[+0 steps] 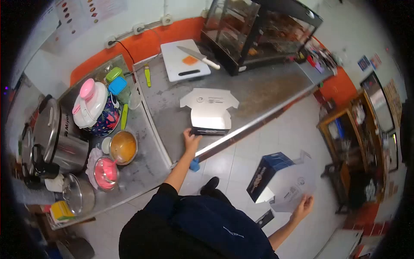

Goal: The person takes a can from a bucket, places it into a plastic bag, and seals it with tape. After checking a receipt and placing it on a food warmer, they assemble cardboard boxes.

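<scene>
We fear the released left grip (192,140) nudges the white carton (210,117) off the desk (267,86); right grip (304,204) grasps a blue carton (266,173)

Steel counter (258,93): open box (210,113), cutting board (184,62)

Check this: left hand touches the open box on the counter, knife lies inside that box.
Wrong on the knife: the head view shows it on the white cutting board. The left hand does touch the open box on the counter.

Open white box (210,116) at counter (267,90) edge; half-folded blue box (269,175) in midair
</scene>
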{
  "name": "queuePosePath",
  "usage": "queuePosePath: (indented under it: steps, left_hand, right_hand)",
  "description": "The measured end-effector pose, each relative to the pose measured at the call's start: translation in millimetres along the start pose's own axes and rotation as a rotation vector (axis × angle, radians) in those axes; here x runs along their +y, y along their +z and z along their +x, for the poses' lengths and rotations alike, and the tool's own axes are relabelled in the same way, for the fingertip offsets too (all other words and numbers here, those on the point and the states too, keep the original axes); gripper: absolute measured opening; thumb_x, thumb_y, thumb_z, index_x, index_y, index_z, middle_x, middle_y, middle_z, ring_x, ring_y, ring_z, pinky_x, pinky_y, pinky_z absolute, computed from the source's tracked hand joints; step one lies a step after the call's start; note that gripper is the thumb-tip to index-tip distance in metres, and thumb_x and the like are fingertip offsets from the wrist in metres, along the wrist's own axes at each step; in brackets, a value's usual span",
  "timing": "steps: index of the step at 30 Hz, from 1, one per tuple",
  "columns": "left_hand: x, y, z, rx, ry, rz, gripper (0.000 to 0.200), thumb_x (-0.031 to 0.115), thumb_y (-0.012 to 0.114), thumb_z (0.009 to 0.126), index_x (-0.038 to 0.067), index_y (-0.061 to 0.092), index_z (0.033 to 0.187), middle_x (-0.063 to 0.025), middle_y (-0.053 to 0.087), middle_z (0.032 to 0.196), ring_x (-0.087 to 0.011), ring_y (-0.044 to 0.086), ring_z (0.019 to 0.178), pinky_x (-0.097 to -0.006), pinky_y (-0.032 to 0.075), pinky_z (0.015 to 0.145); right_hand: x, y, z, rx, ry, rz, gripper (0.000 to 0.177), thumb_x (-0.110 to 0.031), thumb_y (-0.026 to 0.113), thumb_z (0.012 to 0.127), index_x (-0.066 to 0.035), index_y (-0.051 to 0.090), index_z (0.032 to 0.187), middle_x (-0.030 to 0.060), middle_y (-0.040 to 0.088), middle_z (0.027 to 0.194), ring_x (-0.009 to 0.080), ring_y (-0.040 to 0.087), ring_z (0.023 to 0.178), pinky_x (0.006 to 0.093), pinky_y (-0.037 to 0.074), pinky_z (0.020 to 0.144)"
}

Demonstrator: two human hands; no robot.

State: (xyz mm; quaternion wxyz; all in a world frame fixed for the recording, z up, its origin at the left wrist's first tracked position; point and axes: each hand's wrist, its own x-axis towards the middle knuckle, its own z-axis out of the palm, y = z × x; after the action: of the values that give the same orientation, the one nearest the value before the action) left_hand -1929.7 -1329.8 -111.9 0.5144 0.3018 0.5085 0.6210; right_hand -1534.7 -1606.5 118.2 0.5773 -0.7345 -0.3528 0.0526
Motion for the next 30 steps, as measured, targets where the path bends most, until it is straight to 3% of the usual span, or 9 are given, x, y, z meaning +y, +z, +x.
queuePosePath:
  steps: [4, 6, 9, 13, 21, 23, 25, 27, 30]
  left_hand:
    - [30.6, 57.7, 0.4, 0.317, 0.006, 0.596, 0.075, 0.020, 0.080, 0.066, 0.007, 0.034, 0.125, -0.0140, 0.032, 0.130, -0.0226, 0.043, 0.112, -0.0381, 0.039, 0.094]
    - [39.8, 71.8, -7.6, -0.176, -0.033, -0.073, 0.088, 0.025, 0.080, 0.067, 0.010, 0.026, 0.135, -0.0164, 0.024, 0.139, -0.0271, 0.037, 0.123, -0.0399, 0.032, 0.103]
    - [90.4, 95.0, -46.7, -0.650, 0.062, 0.003, 0.107, 0.026, 0.078, 0.069, 0.014, 0.003, 0.144, -0.0114, 0.014, 0.148, -0.0266, 0.017, 0.136, -0.0383, 0.018, 0.110]
    - [124.7, 101.4, -73.6, -0.343, -0.162, -0.361, 0.103, 0.022, 0.077, 0.069, 0.017, 0.007, 0.145, -0.0083, 0.027, 0.142, -0.0224, 0.030, 0.129, -0.0364, 0.024, 0.106]
    - [89.7, -3.6, -82.6, 0.184, -0.069, -0.325, 0.072, 0.030, 0.072, 0.072, 0.016, 0.034, 0.132, -0.0077, 0.051, 0.114, -0.0236, 0.052, 0.102, -0.0413, 0.044, 0.088]
    - [78.8, -62.1, -97.2, 0.241, -0.256, -0.493, 0.048, 0.038, 0.063, 0.079, 0.015, 0.049, 0.118, -0.0113, 0.059, 0.105, -0.0245, 0.058, 0.096, -0.0397, 0.046, 0.086]
    - [97.1, -60.3, -88.5, 0.480, -0.044, -0.511, 0.036, 0.042, 0.059, 0.083, 0.011, 0.054, 0.102, -0.0067, 0.059, 0.076, -0.0237, 0.059, 0.069, -0.0434, 0.049, 0.067]
    - [119.2, -49.3, -74.2, 0.709, 0.067, -0.527, 0.035, 0.045, 0.054, 0.086, 0.011, 0.058, 0.085, -0.0043, 0.058, 0.062, -0.0236, 0.058, 0.057, -0.0446, 0.049, 0.059]
    - [99.7, -58.2, -62.4, 0.507, 0.153, -0.753, 0.034, 0.045, 0.052, 0.087, 0.014, 0.057, 0.077, -0.0038, 0.056, 0.061, -0.0242, 0.056, 0.056, -0.0448, 0.047, 0.058]
  right_hand:
    - [-5.6, 105.3, 124.3, -0.360, -0.208, 0.002, 0.013, -0.006, 0.054, 0.089, 0.003, 0.053, 0.099, 0.0036, 0.053, 0.086, 0.0065, 0.044, 0.075, 0.0182, 0.037, 0.065]
    - [-16.1, 163.8, 160.4, -0.571, -0.276, -0.027, 0.013, -0.005, 0.054, 0.089, 0.003, 0.053, 0.100, 0.0034, 0.053, 0.086, 0.0063, 0.044, 0.075, 0.0183, 0.038, 0.065]
    - [-31.3, 253.8, 171.6, -0.874, -0.295, 0.183, 0.016, -0.006, 0.054, 0.089, 0.002, 0.053, 0.102, 0.0025, 0.054, 0.081, 0.0062, 0.045, 0.072, 0.0187, 0.038, 0.063]
    - [-25.7, 336.5, 157.3, -1.100, -0.214, 0.247, 0.016, -0.012, 0.056, 0.088, 0.001, 0.053, 0.097, 0.0029, 0.056, 0.075, 0.0067, 0.046, 0.067, 0.0211, 0.039, 0.060]
    - [-43.8, 424.3, 139.7, -1.161, -0.425, 0.198, 0.013, -0.014, 0.055, 0.089, -0.002, 0.050, 0.093, 0.0080, 0.052, 0.062, 0.0129, 0.046, 0.055, 0.0258, 0.038, 0.052]
    - [-50.2, 448.1, 149.6, -1.096, -0.660, 0.046, 0.011, -0.009, 0.052, 0.088, -0.002, 0.052, 0.097, 0.0160, 0.055, 0.068, 0.0264, 0.054, 0.057, 0.0338, 0.042, 0.053]
    - [-30.1, 480.5, 159.3, -1.211, -0.812, 0.058, 0.014, -0.005, 0.050, 0.086, -0.002, 0.052, 0.100, 0.0200, 0.057, 0.078, 0.0363, 0.057, 0.069, 0.0410, 0.043, 0.057]
    - [-43.2, 488.2, 173.4, -1.285, -0.866, -0.052, 0.020, -0.004, 0.051, 0.081, -0.006, 0.053, 0.100, 0.0167, 0.059, 0.082, 0.0313, 0.061, 0.076, 0.0410, 0.046, 0.060]
    - [-42.5, 514.0, 190.8, -1.194, -1.386, -0.225, 0.026, -0.004, 0.053, 0.075, -0.011, 0.058, 0.100, 0.0082, 0.061, 0.090, 0.0249, 0.061, 0.071, 0.0368, 0.050, 0.063]
